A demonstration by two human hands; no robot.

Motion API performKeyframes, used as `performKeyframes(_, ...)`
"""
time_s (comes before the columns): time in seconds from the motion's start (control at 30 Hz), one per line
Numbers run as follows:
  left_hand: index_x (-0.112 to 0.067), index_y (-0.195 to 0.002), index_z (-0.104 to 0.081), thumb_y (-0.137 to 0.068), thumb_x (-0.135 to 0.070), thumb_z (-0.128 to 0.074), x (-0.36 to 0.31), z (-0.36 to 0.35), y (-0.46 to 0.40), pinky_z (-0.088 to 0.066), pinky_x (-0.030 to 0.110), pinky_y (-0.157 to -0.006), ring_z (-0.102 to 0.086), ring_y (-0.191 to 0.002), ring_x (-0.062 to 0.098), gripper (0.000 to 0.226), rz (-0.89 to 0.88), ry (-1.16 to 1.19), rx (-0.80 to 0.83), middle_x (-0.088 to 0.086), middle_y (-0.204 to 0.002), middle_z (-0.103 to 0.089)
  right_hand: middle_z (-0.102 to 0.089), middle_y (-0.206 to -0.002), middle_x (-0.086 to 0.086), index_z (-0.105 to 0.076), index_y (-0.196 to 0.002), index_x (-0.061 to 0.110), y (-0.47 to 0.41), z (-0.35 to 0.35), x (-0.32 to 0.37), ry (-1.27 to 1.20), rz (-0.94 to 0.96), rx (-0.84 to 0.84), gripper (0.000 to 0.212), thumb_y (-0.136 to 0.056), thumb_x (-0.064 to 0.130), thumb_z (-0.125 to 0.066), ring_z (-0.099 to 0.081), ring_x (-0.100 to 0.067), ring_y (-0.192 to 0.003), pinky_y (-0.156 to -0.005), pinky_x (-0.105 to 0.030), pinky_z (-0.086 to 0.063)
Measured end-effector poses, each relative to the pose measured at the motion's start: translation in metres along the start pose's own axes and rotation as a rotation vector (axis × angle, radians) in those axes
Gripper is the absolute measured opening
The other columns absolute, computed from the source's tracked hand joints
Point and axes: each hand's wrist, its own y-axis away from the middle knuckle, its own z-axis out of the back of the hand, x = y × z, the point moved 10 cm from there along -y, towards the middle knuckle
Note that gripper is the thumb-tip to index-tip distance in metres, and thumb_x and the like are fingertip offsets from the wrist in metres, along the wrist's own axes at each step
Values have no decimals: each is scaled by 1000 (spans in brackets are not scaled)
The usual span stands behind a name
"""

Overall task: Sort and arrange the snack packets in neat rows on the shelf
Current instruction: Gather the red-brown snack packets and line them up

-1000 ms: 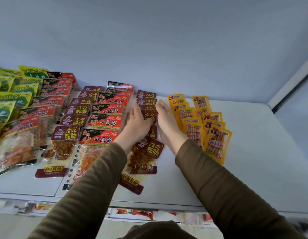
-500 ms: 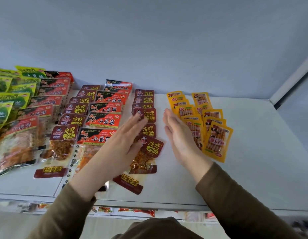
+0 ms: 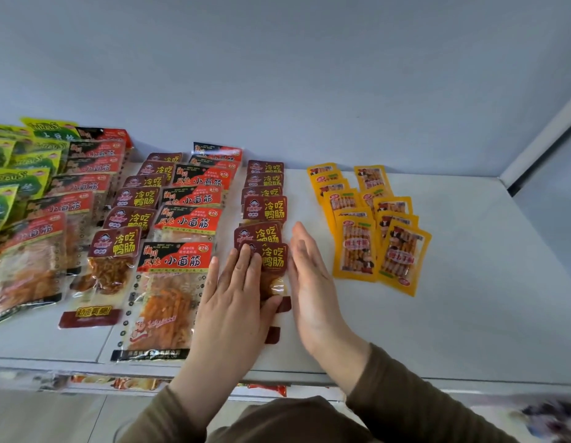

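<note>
Snack packets [image 3: 265, 215] in the maroon row lie overlapped on the shelf [image 3: 469, 298], the nearest under the flat, open left hand [image 3: 236, 302] while the open right hand [image 3: 309, 282] stands edge-on beside it, so squaring probably needs gentle sideways pressure from both.

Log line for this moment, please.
left hand: flat on front maroon packet | right hand: edge-on beside it, open | yellow packets: untouched | shelf
</note>
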Motion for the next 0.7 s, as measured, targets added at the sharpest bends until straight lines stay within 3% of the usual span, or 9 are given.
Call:
performKeyframes(0.13,-5,-140,-52,-101,-60,-26,-2,2,1,-22,50,-126,-37,-149,35,72,43,58,-35,18,-159,-41,-55,-143,23,-46,-144,46,11,-3,-8,19,9,-19,41,-103,49,-46,-49,-2,-136,-114,-34,-40)
performKeyframes(0.23,-7,-138,-48,-103,-60,-22,-4,0,1,-25,52,-124,-32,-151,36,69,55,121,-51,18,-163,-35,-56,-142,23,-47,-142,48,16,-2,-6,41,20,-42,47,-97,58,-47,-49,-5,-137,-116,-38,-38)
performKeyframes(0.4,-9,-150,-42,-103,-57,-32,-2,-5,3,-20,50,-126,-28,-154,33,68,28,124,-62,15,-162,-36,-64,-121,30,-51,-137,43,17,8,-4,53,18,-62,32,-106,38,-43,-58,8,-120,-99,-20,-48)
performKeyframes(0.5,-10,-154,-40,-102,-55,-29,-2,1,2,-11,47,-128,-16,-157,30,69,-8,99,-60,14,-164,-33,-57,-125,33,-50,-140,38,8,14,7,112,54,-82,34,-106,36,-45,-53,17,-118,-99,-15,-45)
performKeyframes(0.6,-19,-160,-32,-104,-55,-23,-7,12,-2,-10,51,-128,-1,-159,28,67,-45,96,-68,13,-169,-19,-52,-121,36,-49,-144,33,-20,17,20,155,76,-98,36,-108,34,-44,-50,28,-104,-86,-5,-42)
performKeyframes(0.7,-32,-163,-22,-103,-59,-16,-14,5,-8,-5,49,-128,6,-158,29,65,-60,74,-16,11,-171,-10,-56,-130,22,-50,-146,27,-43,10,26,252,39,-51,39,-109,35,-41,-51,21,-106,-73,2,-42)
